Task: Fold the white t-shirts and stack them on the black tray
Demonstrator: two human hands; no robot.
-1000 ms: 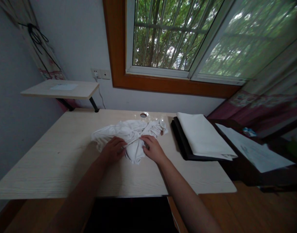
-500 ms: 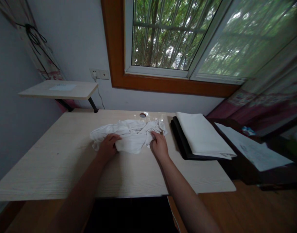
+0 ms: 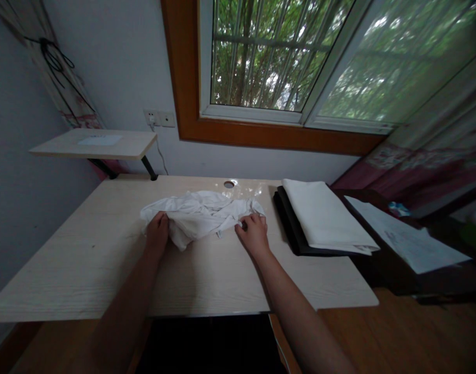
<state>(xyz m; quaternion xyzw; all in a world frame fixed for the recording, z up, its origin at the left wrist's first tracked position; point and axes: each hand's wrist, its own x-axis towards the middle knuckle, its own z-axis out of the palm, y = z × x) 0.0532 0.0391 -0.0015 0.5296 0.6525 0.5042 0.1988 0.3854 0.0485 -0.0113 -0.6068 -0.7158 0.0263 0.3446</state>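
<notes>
A crumpled white cloth garment [image 3: 201, 213] lies across the pale wooden desk [image 3: 218, 280], bunched toward the back. At its left end, my left hand [image 3: 157, 232] is closed on the fabric, with a fold hanging down just right of the fingers. My right hand [image 3: 254, 231] pinches the near edge at the right end, fingers curled round the cloth. A small tag-like piece [image 3: 219, 234] sticks out of the lower edge between the hands. What kind of garment it is, I cannot tell from its folds.
Right of the cloth lies a folded white sheet [image 3: 331, 218] on a black folded item [image 3: 290, 228]. A raised shelf [image 3: 105, 150] stands at the back left. Beyond the right edge, a dark surface holds a paper sheet [image 3: 409, 239]. The desk has a cable hole [image 3: 229, 185].
My left hand has moved left and slightly up, pulling fabric with it. The cloth's near edge has shifted and a tag-like piece now shows. My right hand has moved slightly left.
</notes>
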